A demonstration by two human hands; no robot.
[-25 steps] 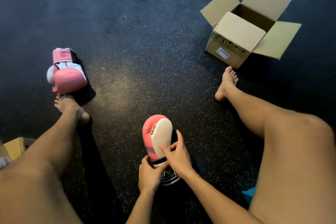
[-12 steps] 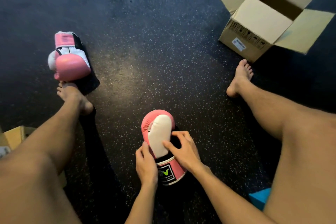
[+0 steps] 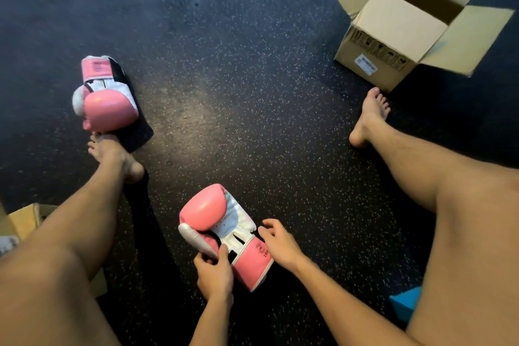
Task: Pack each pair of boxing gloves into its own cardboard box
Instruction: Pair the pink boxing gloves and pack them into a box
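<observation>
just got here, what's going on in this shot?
Someone sits barefoot on the floor. The left hand grips a pink glove held out in front; the right hand touches its side. A second glove lies by the left foot. The open box stands past the right foot, and no glove shows in it.

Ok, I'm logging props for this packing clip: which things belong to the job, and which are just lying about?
Job:
pink boxing glove, gripped by the left hand
second pink boxing glove by the left foot
open cardboard box
half-hidden cardboard box behind the left leg

Lying about:
blue object beside the right thigh
</observation>
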